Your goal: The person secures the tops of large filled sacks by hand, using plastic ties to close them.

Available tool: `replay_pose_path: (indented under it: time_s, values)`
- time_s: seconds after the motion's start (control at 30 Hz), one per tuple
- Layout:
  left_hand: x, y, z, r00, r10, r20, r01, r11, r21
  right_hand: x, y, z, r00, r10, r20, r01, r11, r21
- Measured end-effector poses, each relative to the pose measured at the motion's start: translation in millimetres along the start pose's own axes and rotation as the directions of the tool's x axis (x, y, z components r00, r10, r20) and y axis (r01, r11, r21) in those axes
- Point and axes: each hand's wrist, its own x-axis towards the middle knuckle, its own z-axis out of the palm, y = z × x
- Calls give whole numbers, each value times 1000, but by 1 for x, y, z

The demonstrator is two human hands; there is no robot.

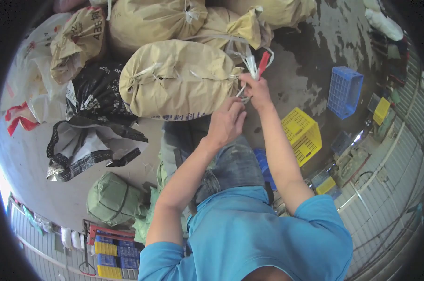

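Observation:
A plump tan sack (179, 82) lies on its side in front of me, with blue print along its lower edge. Its gathered right end is bound with white strips. My right hand (258, 91) is closed in a pinch on a white tie strip (251, 63), beside a red strip (264, 62) that sticks up. Against the sack's lower right corner, my left hand (227, 122) has its fingers curled near the tie; what they pinch is hidden.
More tan sacks (151, 23) are piled behind. Left are a black printed bag (99, 89), an open black-and-white bag (92, 147) and clear plastic bags (39, 70). A green bundle (113, 199) lies below. Yellow (302, 136) and blue crates (344, 92) stand at right.

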Motion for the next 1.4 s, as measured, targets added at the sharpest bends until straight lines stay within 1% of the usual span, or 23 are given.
replay_pose_path:
  time_s: [0.07, 0.1, 0.2, 0.3, 0.4, 0.47, 0.5, 0.57, 0.6, 0.63, 0.67, 0.7, 0.77, 0.8, 0.87, 0.9, 0.97, 1.0, 1.07, 1.1, 1.2, 1.27, 1.4]
  values:
    - [-2, -3, -4, 996, 10, -91, -12, 1000, -26, -1, -8, -3, 993, 15, 119, -35, 986, 166]
    - [-4, -3, -7, 994, 7, -107, -10, 999, -33, -4, -9, -4, 989, 23, 146, -53, 977, 208]
    - [3, -5, -16, 973, -14, -232, -15, 992, -122, -9, -15, -9, 972, 24, 232, -71, 978, 195]
    - [15, -9, -32, 929, -16, -370, 6, 1000, -28, -25, -27, -9, 979, 74, 192, -95, 990, 100]
    - [33, -20, -51, 913, 119, -391, -54, 983, 174, -39, -41, -6, 986, 107, 126, -117, 990, 78]
    - [43, -29, -59, 947, 174, -270, -42, 901, 431, -34, -42, -9, 981, 101, 166, -128, 978, 162]
    - [49, -34, -60, 954, 186, -235, -48, 869, 493, -29, -40, -10, 980, 97, 174, -130, 974, 187]
    - [59, -49, -59, 982, 187, 2, -147, 765, 627, -16, -30, -10, 978, 68, 199, -136, 925, 354]
    - [58, -55, -59, 979, 193, 61, -185, 727, 661, -9, -18, -11, 977, 44, 206, -126, 907, 402]
    - [53, -60, -61, 980, 139, 141, -198, 703, 683, -1, 1, -12, 976, -140, 166, 103, 971, 214]
    - [60, -66, -60, 972, 101, 210, -222, 676, 703, 14, 10, -15, 928, -345, 145, 347, 938, 8]
    - [62, -70, -59, 965, 131, 229, -258, 651, 714, 20, 19, -19, 864, -487, 128, 499, 861, -99]
    - [66, -77, -58, 954, 117, 277, -287, 631, 721, 20, 27, -18, 927, -375, 35, 369, 923, 107]
    - [76, -76, -59, 946, 165, 278, -319, 612, 724, 17, 16, -19, 920, -392, 2, 386, 907, 166]
    - [84, -73, -63, 920, 113, 376, -359, 633, 686, -15, -1, -23, 994, -100, -36, 106, 933, 345]
    - [88, -75, -66, 909, 115, 400, -379, 627, 681, -27, 2, -25, 999, -42, -34, 52, 915, 399]
    - [99, -78, -72, 870, 139, 473, -413, 729, 546, -38, 16, -38, 999, 39, 3, -37, 904, 426]
    - [105, -77, -77, 858, 152, 491, -426, 745, 513, -45, 23, -40, 999, 51, 13, -51, 899, 435]
    - [121, -65, -88, 802, 70, 593, -362, 847, 389, -58, 30, -46, 993, 116, -18, -99, 910, 402]
    - [126, -60, -92, 782, 55, 620, -346, 867, 359, -66, 30, -47, 991, 130, -28, -108, 911, 397]
    - [132, -43, -111, 761, -92, 642, -181, 920, 347, -90, 29, -44, 982, 191, -6, -181, 940, 288]
    - [129, -31, -129, 790, -147, 596, 11, 974, 226, -96, 34, -34, 982, 190, 10, -187, 952, 242]
    - [110, -10, -169, 803, -174, 570, 168, 984, 64, -91, 59, -3, 981, 193, 27, -195, 964, 182]
